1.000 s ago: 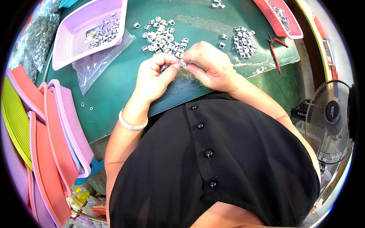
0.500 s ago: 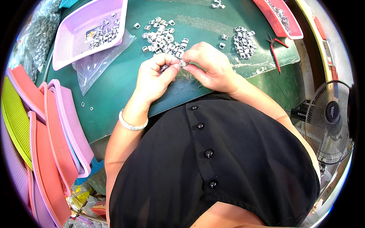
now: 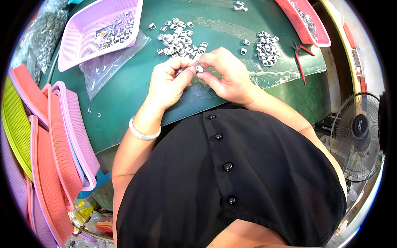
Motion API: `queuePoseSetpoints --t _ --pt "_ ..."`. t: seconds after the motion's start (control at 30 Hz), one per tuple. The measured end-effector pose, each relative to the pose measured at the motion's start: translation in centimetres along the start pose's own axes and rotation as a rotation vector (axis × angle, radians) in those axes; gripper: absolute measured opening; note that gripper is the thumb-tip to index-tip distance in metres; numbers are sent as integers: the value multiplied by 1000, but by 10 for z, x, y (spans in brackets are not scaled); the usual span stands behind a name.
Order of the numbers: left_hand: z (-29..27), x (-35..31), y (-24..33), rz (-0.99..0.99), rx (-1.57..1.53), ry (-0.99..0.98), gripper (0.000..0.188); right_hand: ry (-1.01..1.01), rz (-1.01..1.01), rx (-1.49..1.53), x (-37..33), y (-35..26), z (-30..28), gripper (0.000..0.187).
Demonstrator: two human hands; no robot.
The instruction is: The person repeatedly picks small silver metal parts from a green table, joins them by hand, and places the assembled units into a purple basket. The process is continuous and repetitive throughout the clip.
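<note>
Close to the table's front edge, my left hand (image 3: 168, 82) and my right hand (image 3: 232, 77) meet at the fingertips. Between their thumbs and forefingers they pinch a small silver metal loop (image 3: 200, 69), like a buckle piece. My left fingers curl over more small shiny pieces (image 3: 179, 72), mostly hidden in the palm. Just beyond the hands lies a loose heap of similar metal loops (image 3: 178, 40). A second, tighter pile of loops (image 3: 267, 49) sits to the right of my right hand, with two single ones beside it.
A pink-purple basket (image 3: 68, 53) holding loops stands on a clear plastic bag (image 3: 101, 76) at the far left. Red-handled pliers (image 3: 300, 62) lie at the right table edge near a red basket (image 3: 285, 14). Stacked baskets (image 3: 62, 153) fill the left; a fan (image 3: 357, 136) stands right.
The metal loop between my fingertips has turned and tilted slightly. Both hands stay in nearly the same place, and the whole view has shifted a little.
</note>
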State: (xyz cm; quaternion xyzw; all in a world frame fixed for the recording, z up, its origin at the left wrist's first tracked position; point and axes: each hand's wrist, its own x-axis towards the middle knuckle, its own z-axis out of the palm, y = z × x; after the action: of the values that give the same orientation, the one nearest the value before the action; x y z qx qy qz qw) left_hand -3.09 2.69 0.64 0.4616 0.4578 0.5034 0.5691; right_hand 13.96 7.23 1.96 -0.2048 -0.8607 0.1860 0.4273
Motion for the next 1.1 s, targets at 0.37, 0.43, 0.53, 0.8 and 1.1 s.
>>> queuePoseSetpoints --t 0.37,0.43,0.53,0.8,1.1 --pt "-1 0 -1 2 20 3 11 13 2 -1 1 1 5 32" --pt "-1 0 -1 0 21 1 11 5 -1 -12 1 0 4 32" --pt "0 0 -1 -1 25 5 12 -11 0 -26 2 -1 4 32" --pt "-3 -1 0 1 20 1 13 -19 -15 -47 3 -1 3 31" --pt "-3 0 0 1 -10 -31 12 -23 -67 -94 4 1 3 32"
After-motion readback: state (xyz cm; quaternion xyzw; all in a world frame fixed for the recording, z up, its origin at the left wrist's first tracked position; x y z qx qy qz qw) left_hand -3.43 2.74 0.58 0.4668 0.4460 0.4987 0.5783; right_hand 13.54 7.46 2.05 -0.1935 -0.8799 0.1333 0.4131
